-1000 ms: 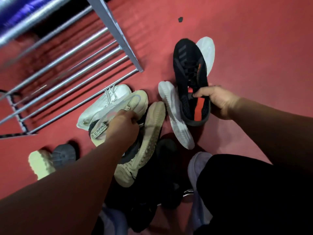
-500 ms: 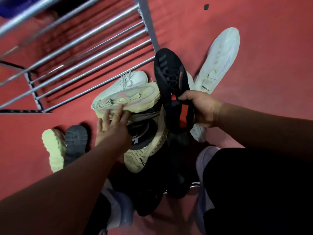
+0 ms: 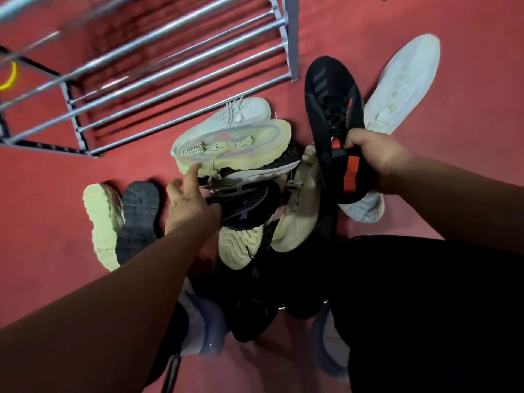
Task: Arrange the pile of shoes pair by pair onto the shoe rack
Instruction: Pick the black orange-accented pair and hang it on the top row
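Note:
A pile of shoes lies on the red floor below the metal shoe rack [image 3: 175, 66]. My right hand [image 3: 371, 154] grips a black sneaker with an orange heel patch [image 3: 331, 109] by its collar and holds it above the pile, toe pointing away. My left hand [image 3: 187, 199] is spread, with straight fingers touching the heel of a cream sneaker [image 3: 241, 146] that lies on top of the pile. Under it sits a black sneaker with purple lines [image 3: 243, 202]. A white sneaker [image 3: 243, 112] lies beside the rack's front bar.
A cream sole [image 3: 102, 222] and a dark grey sole [image 3: 139, 219] lie upturned at the left. A white shoe [image 3: 402, 83] lies sole up at the right. Another cream shoe [image 3: 297, 211] leans in the pile. My black-clad legs fill the lower right.
My left hand let go of the cream sneaker and now only touches its heel with spread fingers. The right hand kept hold of the black sneaker. The view shifted, bringing the rack closer.

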The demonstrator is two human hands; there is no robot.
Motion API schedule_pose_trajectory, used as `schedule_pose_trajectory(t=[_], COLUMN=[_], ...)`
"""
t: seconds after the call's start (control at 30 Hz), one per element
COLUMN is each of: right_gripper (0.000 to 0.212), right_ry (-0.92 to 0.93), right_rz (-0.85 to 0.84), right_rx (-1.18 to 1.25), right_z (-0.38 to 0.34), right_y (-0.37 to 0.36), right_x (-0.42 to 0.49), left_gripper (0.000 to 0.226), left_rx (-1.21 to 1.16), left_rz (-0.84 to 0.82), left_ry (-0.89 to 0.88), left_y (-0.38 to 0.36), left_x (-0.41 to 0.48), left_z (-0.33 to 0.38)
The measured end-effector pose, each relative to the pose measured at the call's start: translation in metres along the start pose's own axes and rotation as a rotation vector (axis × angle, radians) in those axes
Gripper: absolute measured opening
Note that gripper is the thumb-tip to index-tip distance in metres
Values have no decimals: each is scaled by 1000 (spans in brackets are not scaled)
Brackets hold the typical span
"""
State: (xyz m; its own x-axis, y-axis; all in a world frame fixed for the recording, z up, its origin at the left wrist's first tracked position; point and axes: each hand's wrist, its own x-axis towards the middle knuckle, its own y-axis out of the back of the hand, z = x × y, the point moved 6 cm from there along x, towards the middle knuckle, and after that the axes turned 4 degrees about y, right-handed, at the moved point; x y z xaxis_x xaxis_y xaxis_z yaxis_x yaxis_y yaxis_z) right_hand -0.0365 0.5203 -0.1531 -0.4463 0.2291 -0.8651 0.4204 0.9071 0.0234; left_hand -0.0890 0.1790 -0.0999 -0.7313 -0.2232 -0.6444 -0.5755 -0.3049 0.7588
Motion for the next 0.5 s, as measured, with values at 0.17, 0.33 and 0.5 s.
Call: schedule_pose_trajectory(t=[0.17,0.33,0.5], right_gripper=[37,31,29], right_ry=[10,13,24], right_rz=[8,-12,-27], right_rx=[-81,-32,-43], right_z=[-5,-1,2], right_y=[1,-1,-2], right_x=[-2,0,4], left_gripper=[56,40,53], left_rx=[48,-10,8], left_rz=[-66,25,23], left_ry=[148,159,-115], left_y=[-17,-22,-22], left_x=[-9,-21,-8], left_z=[-24,-37,8])
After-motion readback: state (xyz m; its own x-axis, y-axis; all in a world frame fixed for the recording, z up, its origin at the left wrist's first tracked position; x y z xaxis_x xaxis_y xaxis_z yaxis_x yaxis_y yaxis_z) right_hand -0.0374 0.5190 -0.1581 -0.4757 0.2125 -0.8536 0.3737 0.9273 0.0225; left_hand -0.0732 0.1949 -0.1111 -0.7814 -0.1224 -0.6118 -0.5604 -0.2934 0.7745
